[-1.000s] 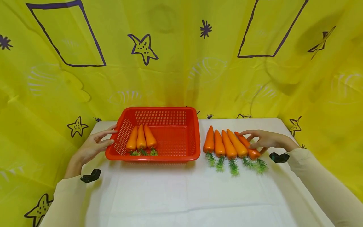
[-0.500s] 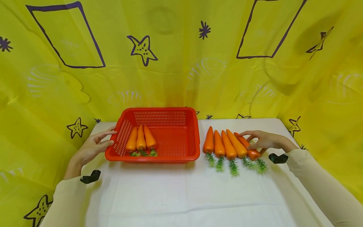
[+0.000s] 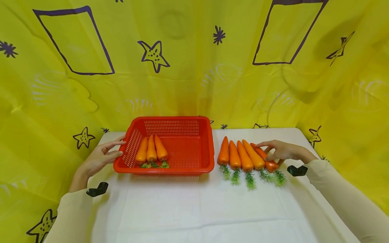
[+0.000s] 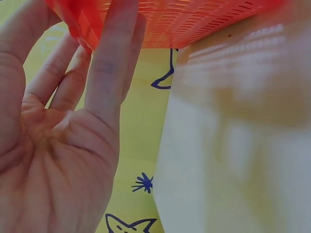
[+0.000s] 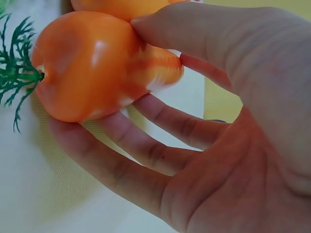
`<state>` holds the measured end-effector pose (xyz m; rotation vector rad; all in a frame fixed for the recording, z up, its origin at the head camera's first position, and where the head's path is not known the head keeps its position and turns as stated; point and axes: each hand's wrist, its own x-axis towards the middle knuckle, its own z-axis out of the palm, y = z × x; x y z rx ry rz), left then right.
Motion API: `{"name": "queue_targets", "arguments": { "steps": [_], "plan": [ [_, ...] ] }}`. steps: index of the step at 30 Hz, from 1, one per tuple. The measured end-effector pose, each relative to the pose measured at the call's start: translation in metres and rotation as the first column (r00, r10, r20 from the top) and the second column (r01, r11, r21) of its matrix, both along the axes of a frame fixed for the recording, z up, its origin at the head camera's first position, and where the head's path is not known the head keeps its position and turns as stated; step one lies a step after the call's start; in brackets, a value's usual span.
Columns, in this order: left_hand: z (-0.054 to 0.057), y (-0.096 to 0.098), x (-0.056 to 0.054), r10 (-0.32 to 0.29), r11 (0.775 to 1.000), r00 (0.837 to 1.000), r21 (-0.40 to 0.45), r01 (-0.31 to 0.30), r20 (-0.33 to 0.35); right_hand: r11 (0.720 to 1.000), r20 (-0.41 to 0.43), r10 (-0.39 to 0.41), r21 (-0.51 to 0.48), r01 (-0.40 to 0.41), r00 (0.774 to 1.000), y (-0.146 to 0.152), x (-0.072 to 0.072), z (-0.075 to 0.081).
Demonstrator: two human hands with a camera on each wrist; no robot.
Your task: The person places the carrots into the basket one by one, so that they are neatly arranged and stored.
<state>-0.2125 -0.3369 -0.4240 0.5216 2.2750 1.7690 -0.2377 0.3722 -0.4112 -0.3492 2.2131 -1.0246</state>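
Note:
My left hand (image 3: 101, 156) is at the left end of a red plastic basket (image 3: 182, 169), its fairly straight fingers and thumb touching the rim. The left wrist view shows these fingers (image 4: 114, 53) against the basket's slotted wall (image 4: 175, 19). Three orange carrots (image 3: 161, 148) with green tops lie inside, at the left. To the basket's right, my right hand (image 3: 281, 151) holds the rightmost carrot (image 3: 271, 165) of a row lying on the table. Seen from the right wrist, the thumb lies along one side of this carrot (image 5: 87, 68) and the fingertips along its other side.
Several more carrots (image 3: 243, 157) lie side by side between the basket and my right hand, tips pointing away, leafy tops toward me. A white cloth (image 3: 182, 209) covers the table. Yellow patterned curtain (image 3: 188, 84) hangs behind and at both sides.

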Motion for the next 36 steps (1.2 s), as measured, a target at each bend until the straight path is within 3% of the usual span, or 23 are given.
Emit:
{"name": "queue_targets", "arguments": {
  "steps": [6, 12, 17, 27, 36],
  "plan": [
    [0.002, 0.002, -0.002, 0.020, 0.998, 1.000, -0.056, -0.020, -0.001, 0.999, -0.001, -0.001, 0.052, 0.001, 1.000, -0.001, 0.002, 0.005],
    [0.005, 0.004, -0.004, 0.041, 0.995, 0.999, -0.091, -0.039, 0.019, 0.996, -0.023, -0.004, 0.088, 0.006, 1.000, 0.002, 0.005, 0.020],
    [0.008, 0.006, -0.003, 0.043, 0.995, 0.999, -0.092, -0.040, 0.031, 0.997, -0.047, -0.007, 0.076, 0.011, 0.999, 0.007, 0.009, 0.038],
    [0.011, 0.005, -0.001, 0.014, 0.997, 1.000, -0.081, -0.016, -0.022, 0.999, -0.076, -0.033, 0.036, 0.036, 0.997, 0.018, 0.015, 0.081],
    [0.010, 0.002, 0.001, 0.012, 0.998, 1.000, -0.067, -0.014, -0.023, 0.999, -0.135, -0.027, 0.019, 0.030, 0.990, 0.015, 0.018, 0.115]
  ]
}}
